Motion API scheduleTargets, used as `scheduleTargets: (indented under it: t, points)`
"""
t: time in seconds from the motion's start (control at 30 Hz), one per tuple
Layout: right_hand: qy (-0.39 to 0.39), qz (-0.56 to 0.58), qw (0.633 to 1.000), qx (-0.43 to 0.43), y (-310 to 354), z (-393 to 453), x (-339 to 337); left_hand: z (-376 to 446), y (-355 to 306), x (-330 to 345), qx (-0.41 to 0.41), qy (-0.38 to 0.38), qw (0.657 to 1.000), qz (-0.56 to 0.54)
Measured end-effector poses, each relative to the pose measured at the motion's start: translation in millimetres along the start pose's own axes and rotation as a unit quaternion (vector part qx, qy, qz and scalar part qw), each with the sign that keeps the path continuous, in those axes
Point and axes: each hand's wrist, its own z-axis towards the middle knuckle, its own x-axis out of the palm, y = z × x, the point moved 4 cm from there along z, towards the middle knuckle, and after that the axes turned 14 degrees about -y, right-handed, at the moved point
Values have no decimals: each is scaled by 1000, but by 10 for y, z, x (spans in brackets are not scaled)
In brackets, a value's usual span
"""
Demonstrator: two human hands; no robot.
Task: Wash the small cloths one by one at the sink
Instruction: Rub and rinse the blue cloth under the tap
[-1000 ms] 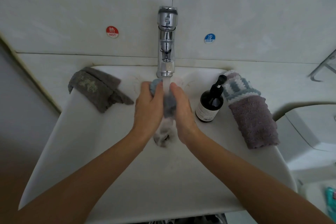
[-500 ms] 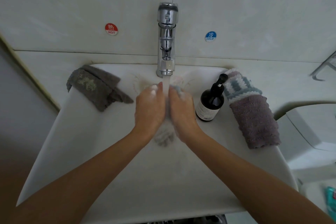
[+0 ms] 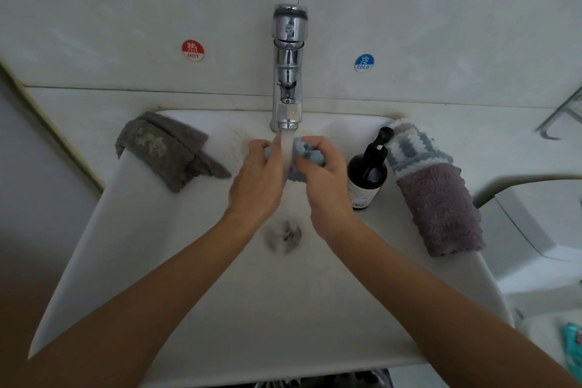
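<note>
I am reaching both forearms in from the near rim of the sink [image 3: 132, 261], over the drain [image 3: 282, 238], so that the work sits straight under the running water [image 3: 286, 151]. My left hand [image 3: 256, 181] and right hand [image 3: 327, 186] are both clamped on the blue cloth [image 3: 310, 153], which is bunched between them, just above the basin floor and right beneath the tap [image 3: 288, 72]. Holding it there is letting the stream hit the wad while the fingers knead it, and that, I judge, is why the hands are meeting so tightly in the flow. The left hand is lying knuckles-up with its fingers folding round the cloth's left side; the right is cocked at the wrist, fingers curling over the top and thumb pressing in from the front.

Just right of the grip, a dark bottle [image 3: 367, 173] is standing within easy reach, probably soap. Beyond it, two cloths are draping over the right rim, a mauve cloth [image 3: 441, 208] nearer and a striped cloth [image 3: 412, 148] behind, likely waiting their turn. Well left of the grip, a grey cloth [image 3: 163, 151] is hanging on the far-left rim, kept apart from the others; whether it is washed I cannot tell.
</note>
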Motion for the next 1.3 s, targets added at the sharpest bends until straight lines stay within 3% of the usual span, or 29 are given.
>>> scheduleTargets:
  t: [0.13, 0.3, 0.47, 0.63, 0.93, 1.1, 1.3]
  points:
    - [-6, 22, 999, 34, -5, -20, 5, 54, 25, 14, -43, 12, 999, 12]
    - [-26, 47, 997, 49, -32, -74, 13, -42, -26, -5, 20, -56, 995, -84]
    - [-9, 21, 991, 134, -141, -85, 31, -143, -109, -5, 69, -62, 978, -186]
    - [-1, -45, 997, 68, -123, -47, 46, -129, -51, 6, 56, -30, 979, -195]
    - [-84, -25, 996, -20, -32, 25, -59, -32, 25, 46, 81, -41, 996, 15]
    - [-49, -52, 995, -66, 21, 11, -41, -79, -19, -11, 75, -54, 993, -73]
    - [-10, -57, 998, -29, -34, -87, 56, -179, -77, 25, 89, -32, 990, -106]
